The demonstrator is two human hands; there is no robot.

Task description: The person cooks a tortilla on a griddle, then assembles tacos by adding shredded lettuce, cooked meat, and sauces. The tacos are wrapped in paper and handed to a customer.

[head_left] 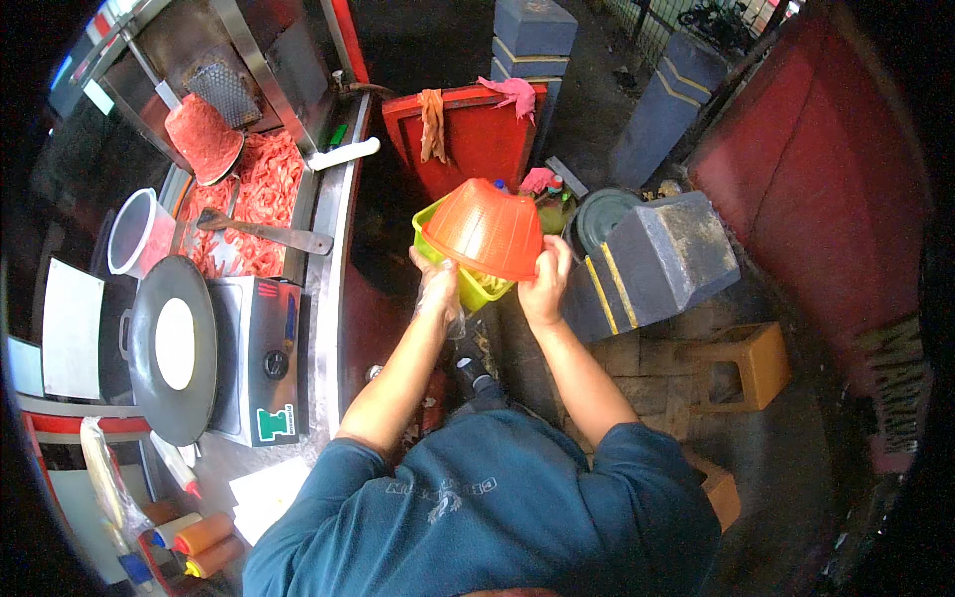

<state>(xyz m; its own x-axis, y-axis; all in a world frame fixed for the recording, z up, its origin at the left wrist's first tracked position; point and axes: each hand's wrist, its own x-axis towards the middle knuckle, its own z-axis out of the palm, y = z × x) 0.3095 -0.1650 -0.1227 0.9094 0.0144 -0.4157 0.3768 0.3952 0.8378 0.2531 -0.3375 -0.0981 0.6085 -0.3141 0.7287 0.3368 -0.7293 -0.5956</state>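
Orange perforated plastic basket (482, 229) tipped over a lime-green plastic tub (477, 298)

In the head view, the basket is held in front of the person's body, upper middle of the scene, its narrow base upward and its wide rim slanting down to the right. The tub sits beneath it, and pale yellow pieces (489, 282) show between the two rims.

The left hand (436, 283), in a clear, loose plastic glove, grips the near left side of the tub — some fingertips are hidden, so I cannot tell exactly where they end. The right hand (545, 284) has its fingers curled and closed on the basket's lower right rim.

Left of the hands runs a shiny metal counter (332, 298). On it, a black round pan (144, 373) bears a pale, flat disc (175, 343) — just beside a metal tray of reddish strips (271, 184), with a brown flat-bladed spatula (264, 231) lying across. Beyond the basket stands a red panel (468, 134) draped with an orange cloth (432, 124) and a pink cloth (511, 95). To the right are a dark grey block with yellow stripes (647, 264) and a tan plastic stool (759, 368).
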